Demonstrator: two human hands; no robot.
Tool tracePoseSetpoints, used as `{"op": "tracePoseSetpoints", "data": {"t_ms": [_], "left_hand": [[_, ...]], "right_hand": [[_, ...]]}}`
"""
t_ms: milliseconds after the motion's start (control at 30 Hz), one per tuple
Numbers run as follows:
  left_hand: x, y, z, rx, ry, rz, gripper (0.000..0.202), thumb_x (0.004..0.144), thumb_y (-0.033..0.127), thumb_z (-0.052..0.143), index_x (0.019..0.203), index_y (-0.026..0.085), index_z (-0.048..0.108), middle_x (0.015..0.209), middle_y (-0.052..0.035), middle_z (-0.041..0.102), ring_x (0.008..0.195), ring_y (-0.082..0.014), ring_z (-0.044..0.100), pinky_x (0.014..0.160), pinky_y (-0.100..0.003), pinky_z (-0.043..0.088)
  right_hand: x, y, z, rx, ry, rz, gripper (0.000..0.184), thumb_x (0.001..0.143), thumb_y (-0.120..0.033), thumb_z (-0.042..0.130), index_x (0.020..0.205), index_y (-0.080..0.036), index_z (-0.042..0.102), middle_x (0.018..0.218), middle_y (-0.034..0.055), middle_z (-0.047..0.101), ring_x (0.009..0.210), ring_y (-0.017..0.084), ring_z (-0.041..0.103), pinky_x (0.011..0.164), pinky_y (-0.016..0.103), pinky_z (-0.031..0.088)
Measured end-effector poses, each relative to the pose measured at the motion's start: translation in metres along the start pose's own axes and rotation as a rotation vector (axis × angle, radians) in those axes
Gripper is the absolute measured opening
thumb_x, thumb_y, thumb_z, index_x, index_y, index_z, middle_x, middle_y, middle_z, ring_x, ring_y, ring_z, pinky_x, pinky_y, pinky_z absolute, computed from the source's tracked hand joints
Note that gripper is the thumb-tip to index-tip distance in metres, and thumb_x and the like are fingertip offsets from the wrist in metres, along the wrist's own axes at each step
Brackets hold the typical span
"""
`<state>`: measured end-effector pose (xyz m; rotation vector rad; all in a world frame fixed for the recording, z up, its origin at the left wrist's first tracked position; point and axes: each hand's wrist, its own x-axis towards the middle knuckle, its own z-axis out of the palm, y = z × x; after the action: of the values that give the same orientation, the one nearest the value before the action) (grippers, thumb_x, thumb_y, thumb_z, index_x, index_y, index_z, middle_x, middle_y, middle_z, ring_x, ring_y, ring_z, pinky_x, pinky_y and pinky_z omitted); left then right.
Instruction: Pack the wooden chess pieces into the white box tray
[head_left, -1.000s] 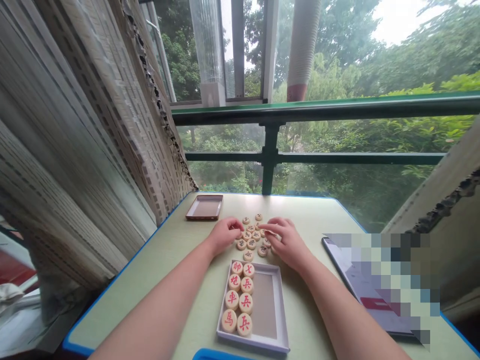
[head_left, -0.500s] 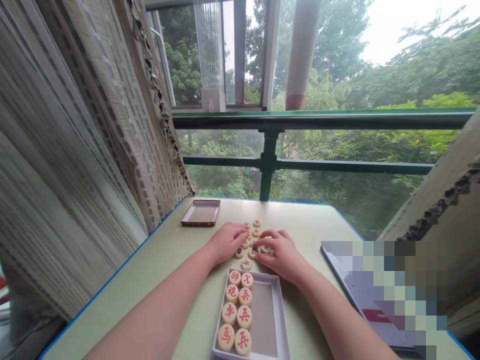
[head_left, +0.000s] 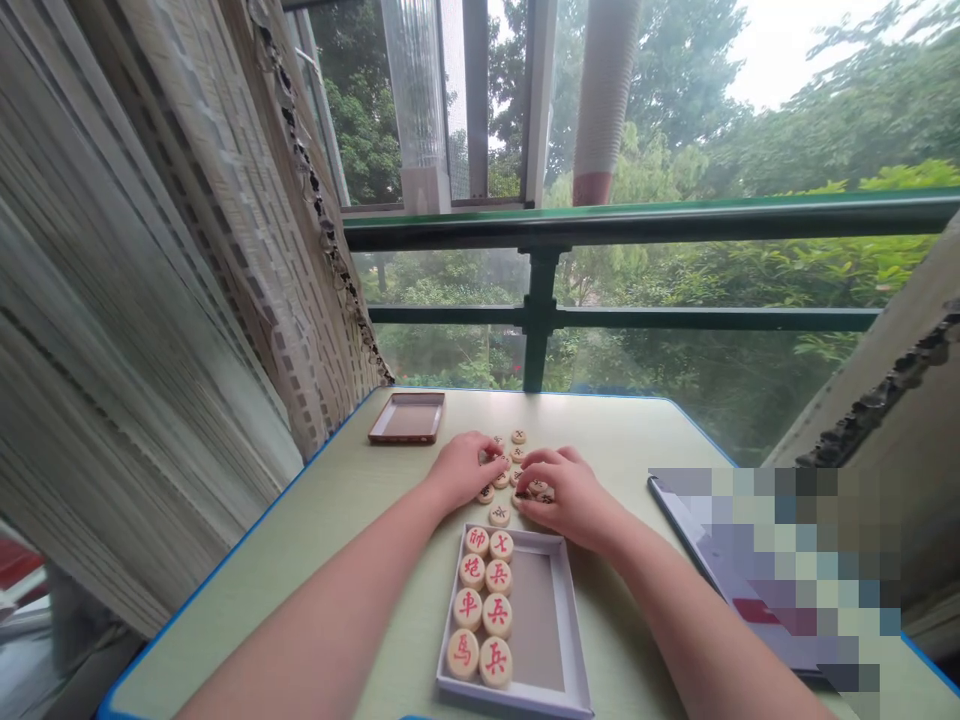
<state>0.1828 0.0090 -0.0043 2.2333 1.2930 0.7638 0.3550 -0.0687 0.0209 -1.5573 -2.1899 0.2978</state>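
- My left grip (head_left: 465, 470) has slid inward, my right grip (head_left: 568, 494) nearer me.
- Both curl narrow, likely because black-lettered xiangqi pieces (head_left: 499, 515) crowd; holding any, I can't tell.

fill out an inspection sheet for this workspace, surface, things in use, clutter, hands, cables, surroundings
Surface: pale green table with blue edging.
Things in use: eight red-marked pieces in two columns, filling the left side of a white box; black-marked pieces grouped beyond it, some hidden by the hands.
Clutter: brown-rimmed tray at far left; flat dark-edged device at right, partly pixelated.
Left hand: fingers bent at the black-marked pieces; grip unclear.
Right hand: fingers curled over black-marked pieces; grip unclear.
Cables: nothing seen.
Surroundings: striped curtain at left, green railing ahead, trees outside.
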Motion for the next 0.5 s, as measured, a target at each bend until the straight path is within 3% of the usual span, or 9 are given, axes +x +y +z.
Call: {"op": "tracePoseSetpoints", "data": {"t_ms": [133,500], "left_hand": [[0.0010,-0.0023,0.0014,-0.183,-0.042,-0.066,0.020,0.069,0.031,0.063,0.083,0.017,0.063,0.084,-0.0039,0.066,0.071,-0.0152,0.058,0.067,-0.026,0.046],[0.0007,-0.0010,-0.0070,-0.420,-0.024,-0.096,0.022,0.074,0.025,0.055,0.091,0.016,0.066,0.086,-0.0054,0.067,0.075,-0.0145,0.059,0.066,-0.025,0.047]], "right_hand": [[-0.0008,0.0006,0.0008,-0.008,-0.019,-0.007,0.028,0.070,-0.028,0.062,0.097,-0.029,0.070,0.112,0.0018,0.062,0.092,0.022,0.047,0.088,0.038,0.035],[-0.0030,0.0017,-0.0051,-0.011,-0.019,0.015,0.021,0.066,-0.024,0.063,0.085,-0.027,0.072,0.099,0.0034,0.064,0.087,0.021,0.048,0.083,0.034,0.037]]}}
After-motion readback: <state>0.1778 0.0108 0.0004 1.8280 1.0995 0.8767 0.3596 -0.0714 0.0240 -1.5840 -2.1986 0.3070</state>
